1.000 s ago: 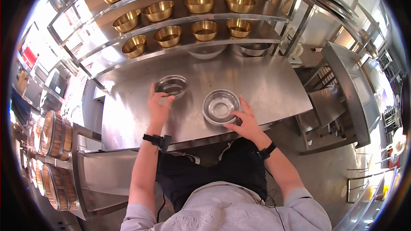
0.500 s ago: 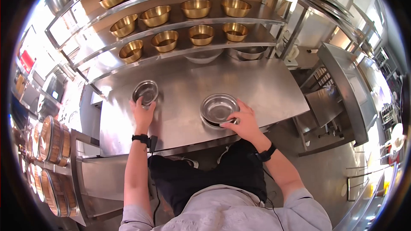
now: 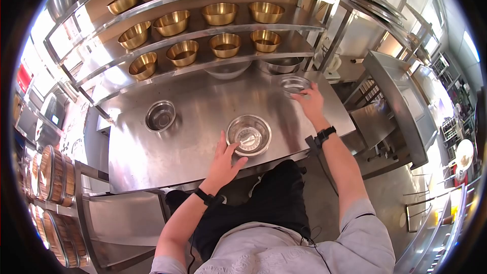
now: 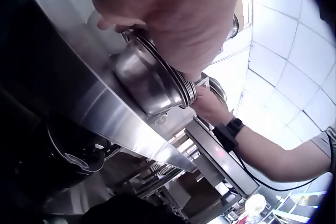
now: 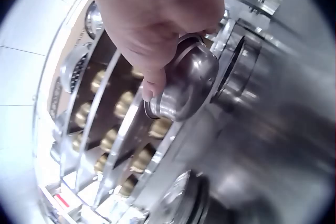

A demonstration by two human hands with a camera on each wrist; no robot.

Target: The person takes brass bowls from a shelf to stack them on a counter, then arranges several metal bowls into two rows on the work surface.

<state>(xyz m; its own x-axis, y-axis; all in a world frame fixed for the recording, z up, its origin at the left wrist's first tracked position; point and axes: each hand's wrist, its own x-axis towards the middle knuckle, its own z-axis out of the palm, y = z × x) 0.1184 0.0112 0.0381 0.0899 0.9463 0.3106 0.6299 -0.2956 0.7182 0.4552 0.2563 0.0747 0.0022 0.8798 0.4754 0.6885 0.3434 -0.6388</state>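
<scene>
My right hand (image 3: 311, 104) pinches a small stainless steel bowl (image 3: 291, 84) by its rim, over the right back part of the steel table (image 3: 203, 147). In the right wrist view, the thumb lies along the side of this bowl (image 5: 184, 87), which is tilted. My left hand (image 3: 223, 163) is spread at the near left side of a stack of steel bowls (image 3: 248, 119), fingertips right at the rim. Several nested rims show on the stack (image 4: 147, 82) in the left wrist view. Another steel bowl (image 3: 160, 116) stands on the table's left side.
Shelves (image 3: 203, 33) with several golden bowls rise behind the table. A white bowl (image 3: 228, 71) and a larger steel basin (image 3: 280, 66) sit below the lowest shelf. Wooden buckets (image 3: 53, 172) stand at left, a steel sink unit (image 3: 401, 106) at right.
My left hand has let go of the bowl at the left and moved right to the stack. The right hand has carried a bowl from the stack to the back right.
</scene>
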